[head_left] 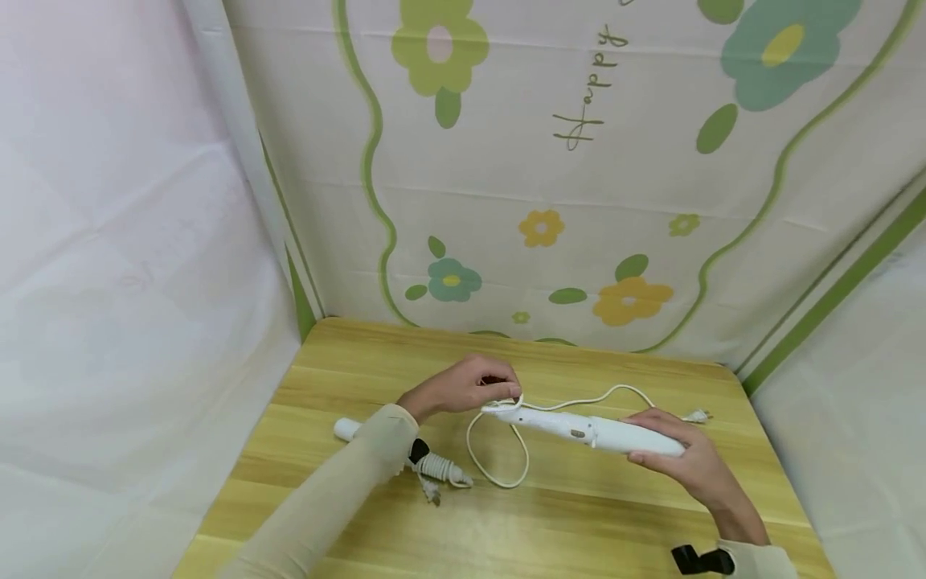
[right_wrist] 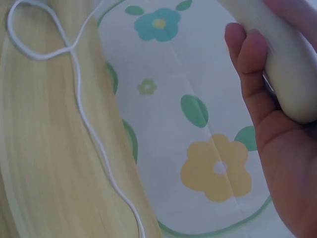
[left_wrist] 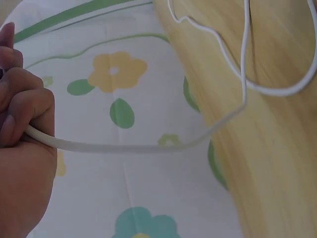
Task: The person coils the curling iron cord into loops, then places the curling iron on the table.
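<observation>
My right hand (head_left: 673,454) grips the thick, rounded end of a white hair straightener (head_left: 557,425), held above the table at a slight slant. In the right wrist view, fingers curl round its smooth end. My left hand (head_left: 470,386) is at the narrower end, pinching the white cord (left_wrist: 119,148) close to where it leaves the handle. The left wrist view shows that cord running out from between curled fingers. From there it loops down onto the table and trails right to its plug (head_left: 698,416).
A second white appliance (head_left: 347,429), its cord wound in a tight coil (head_left: 440,468), lies under my left forearm, which hides its middle. Its plug (head_left: 432,492) rests beside the coil. The wooden table (head_left: 550,527) is enclosed by flower-printed cloth (head_left: 477,185) behind and pale cloth at both sides.
</observation>
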Available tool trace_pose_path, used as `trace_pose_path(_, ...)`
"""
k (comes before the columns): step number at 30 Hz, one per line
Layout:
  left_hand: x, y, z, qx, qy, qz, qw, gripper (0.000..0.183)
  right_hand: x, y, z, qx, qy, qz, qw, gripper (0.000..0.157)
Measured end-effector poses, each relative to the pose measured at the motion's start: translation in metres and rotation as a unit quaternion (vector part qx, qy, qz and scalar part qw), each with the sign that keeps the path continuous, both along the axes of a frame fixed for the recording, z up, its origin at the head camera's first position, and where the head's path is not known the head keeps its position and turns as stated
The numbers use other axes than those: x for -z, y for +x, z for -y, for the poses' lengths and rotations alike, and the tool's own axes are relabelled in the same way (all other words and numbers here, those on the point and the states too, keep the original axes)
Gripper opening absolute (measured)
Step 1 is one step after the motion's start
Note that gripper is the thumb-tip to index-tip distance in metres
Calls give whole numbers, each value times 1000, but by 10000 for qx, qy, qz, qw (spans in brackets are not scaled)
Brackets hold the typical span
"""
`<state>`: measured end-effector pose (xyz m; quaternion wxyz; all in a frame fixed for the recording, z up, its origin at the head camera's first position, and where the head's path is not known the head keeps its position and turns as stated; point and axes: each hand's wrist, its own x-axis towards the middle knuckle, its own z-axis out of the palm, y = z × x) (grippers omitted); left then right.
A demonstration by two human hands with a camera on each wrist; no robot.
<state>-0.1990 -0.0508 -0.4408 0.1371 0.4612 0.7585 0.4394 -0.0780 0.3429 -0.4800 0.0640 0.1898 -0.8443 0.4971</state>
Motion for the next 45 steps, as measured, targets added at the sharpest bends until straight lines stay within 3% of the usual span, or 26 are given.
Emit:
trace_pose_path(3, 2, 5, -3, -466, 109, 613, 9970, 25, -4, 0, 2, 280, -236, -194, 9991, 47)
trace_pose_path(6, 1, 12, -7, -1007, 38, 739, 9922, 29, -7, 1, 4, 776, -256, -219, 9964, 45)
trace_pose_path(11, 0, 24, -14, -1414, -338, -17, 9894, 37, -9, -1, 7, 1425, 47, -105, 9897, 45)
trace_pose_path(17, 2, 31, -19, -1709, -697, -1005, 9777, 42, -8, -4, 7, 1502, 254, -108, 9883, 45)
trace_pose_path(24, 1, 33, -20, -1650, -1159, -1564, 9669, 33, -2, -2, 2, 1815, 647, -124, 9812, 44)
trace_pose_path(31, -9, 27, -12, -1359, -1268, -1617, 9692, 24, 1, 2, -2, 1887, 1048, -61, 9764, 41)
trace_pose_path(39, -28, 9, -4, -722, -833, -1679, 9796, 23, 3, 6, -2, 1049, 1063, 208, 9886, 41)
trace_pose_path(45, -29, 1, -3, -727, -546, -1215, 9884, 24, 0, 13, -4, 330, 439, 143, 9984, 43)
